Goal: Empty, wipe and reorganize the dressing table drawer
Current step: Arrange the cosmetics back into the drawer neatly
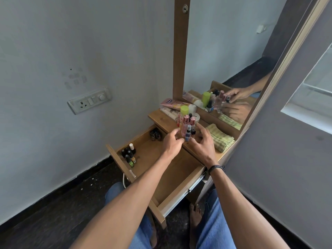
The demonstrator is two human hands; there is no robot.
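The wooden drawer (172,173) is pulled out below the dressing table top (162,121). Its middle is bare wood. Small nail polish bottles (129,154) stand in its front left corner, and a few more bottles (155,135) sit at its back. On the table top stands a cluster of small perfume and spray bottles (187,127). My left hand (173,141) and my right hand (203,141) hover on either side of the cluster, fingers loosely curved, holding nothing. A folded green-yellow cloth (220,138) lies right of the bottles.
Behind the cluster are a lime-capped bottle (184,110), a pink tube (173,103) and a white jar (196,118). The mirror (233,69) rises behind the top. A switch panel (89,101) is on the left wall. My knees and a bare foot (195,218) are under the drawer.
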